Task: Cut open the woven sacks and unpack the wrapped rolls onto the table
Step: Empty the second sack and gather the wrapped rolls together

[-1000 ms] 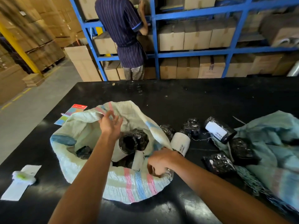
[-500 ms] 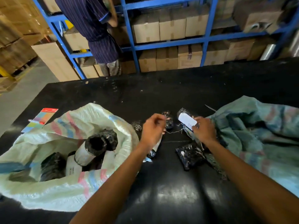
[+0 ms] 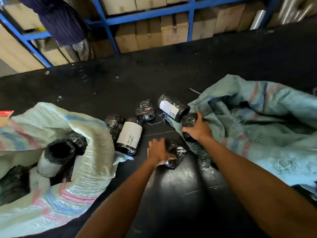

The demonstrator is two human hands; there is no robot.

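Observation:
An open pale woven sack (image 3: 82, 169) with pink and blue stripes lies at the left on the black table (image 3: 171, 74), and wrapped rolls (image 3: 56, 157) show in its mouth. Several black-wrapped rolls lie loose mid-table, two with white labels (image 3: 130, 134) (image 3: 171, 107). My left hand (image 3: 157, 152) grips a black-wrapped roll (image 3: 176, 155) near the table's middle. My right hand (image 3: 197, 127) grips another black roll (image 3: 188, 121) at the edge of an emptied blue-green sack (image 3: 265, 127) on the right.
Blue shelving (image 3: 192, 7) with cardboard boxes runs behind the table. A person in dark striped clothes (image 3: 56, 19) stands at the shelf, back left. A red card (image 3: 6, 114) lies at the table's left edge. Loose threads (image 3: 157, 121) trail between the rolls.
The view has swung right and down. Both hands left the pale sack's mouth and moved right; each now holds a black roll beside the blue-green sack.

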